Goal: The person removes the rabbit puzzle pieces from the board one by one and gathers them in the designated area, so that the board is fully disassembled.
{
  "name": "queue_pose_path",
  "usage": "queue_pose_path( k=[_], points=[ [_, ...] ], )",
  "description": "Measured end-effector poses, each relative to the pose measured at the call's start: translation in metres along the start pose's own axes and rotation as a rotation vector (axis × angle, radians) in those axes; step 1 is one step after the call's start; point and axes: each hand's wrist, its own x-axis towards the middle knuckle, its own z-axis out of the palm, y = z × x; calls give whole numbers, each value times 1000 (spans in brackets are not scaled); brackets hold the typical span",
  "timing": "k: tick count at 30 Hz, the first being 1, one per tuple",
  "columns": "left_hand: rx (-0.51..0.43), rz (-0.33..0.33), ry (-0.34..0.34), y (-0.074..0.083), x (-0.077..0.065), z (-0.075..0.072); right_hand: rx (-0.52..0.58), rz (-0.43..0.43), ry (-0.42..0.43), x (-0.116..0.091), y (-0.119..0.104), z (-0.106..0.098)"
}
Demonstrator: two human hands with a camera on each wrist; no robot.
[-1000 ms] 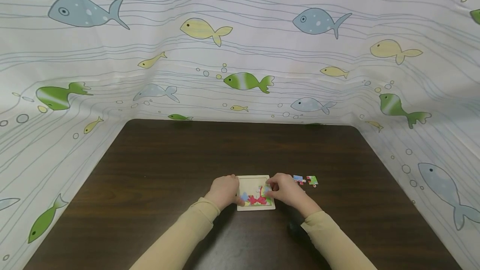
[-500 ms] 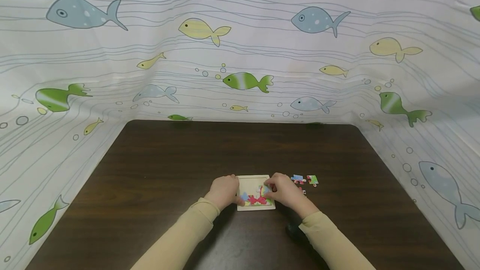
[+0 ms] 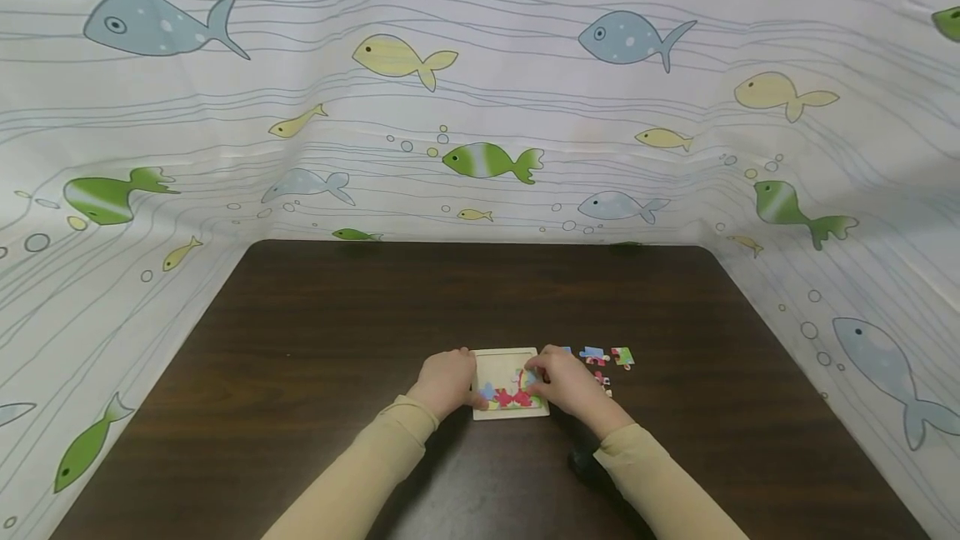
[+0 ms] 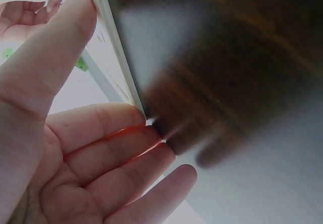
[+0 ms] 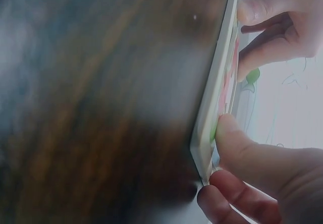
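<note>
A: Boundaries? Clock dial centred on the wooden puzzle tray point(image 3: 498, 362), head view.

B: Fish-print curtain point(image 3: 480, 107) closes off 12 o'clock and both flanks. Dark wood-grain tabletop point(image 3: 480, 298): edges at 12, 9 and 3 all well apart from the tray; near edge, 6, cut off by the frame.

A: Hidden or unclear?

B: Beige sleeves point(image 3: 375, 457) leave the frame at 8 and 4. Left hand point(image 3: 444, 382), 9 o'clock: thumb and fingers grip the tray, covering that rim. Right hand point(image 3: 573, 386), 3 o'clock: thumb and forefinger narrow, pinching a light-blue puzzle piece point(image 3: 530, 377); seated or raised, cannot tell. Black object point(image 3: 585, 467) between 4 and 5, partly under the sleeve, identity unclear. Wrist views: tray nearly edge-on, tabletop blurred.

A: Tray's appearance?

B: Squarish, pale, lying on the tabletop. Floor shows in the 12 o'clock half; red shapes along 6, blue patch near 8. Loose jigsaw pieces, 2 to 3 o'clock: blue-and-red point(image 3: 595, 354), green-and-red point(image 3: 622, 357), red-and-white point(image 3: 602, 378), the last partly behind the right hand.
</note>
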Motion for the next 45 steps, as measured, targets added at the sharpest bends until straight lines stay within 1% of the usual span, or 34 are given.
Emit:
queue_pose_path(
  k=[5, 13, 20, 24, 30, 35, 38, 45],
  points=[
    [0, 2, -4, -1, 0, 1, -8, 12, 9, 1, 1, 3],
    [12, 2, -6, -1, 0, 1, 32, 68, 9, 1, 1, 5],
    [10, -5, -18, -1, 1, 0, 58, 75, 22, 0, -1, 4],
    [16, -1, -13, -1, 1, 1, 77, 80, 29, 0, -2, 4],
    [3, 5, 12, -1, 1, 1, 109, 64, 34, -1, -2, 4],
    [0, 4, 9, -1, 0, -1, 121, 57, 28, -2, -3, 5],
    [2, 2, 7, -1, -1, -1, 104, 32, 29, -3, -4, 5],
    [26, -5, -12, -1, -1, -1, 19, -29, 19, -3, -5, 4]
  ],
)
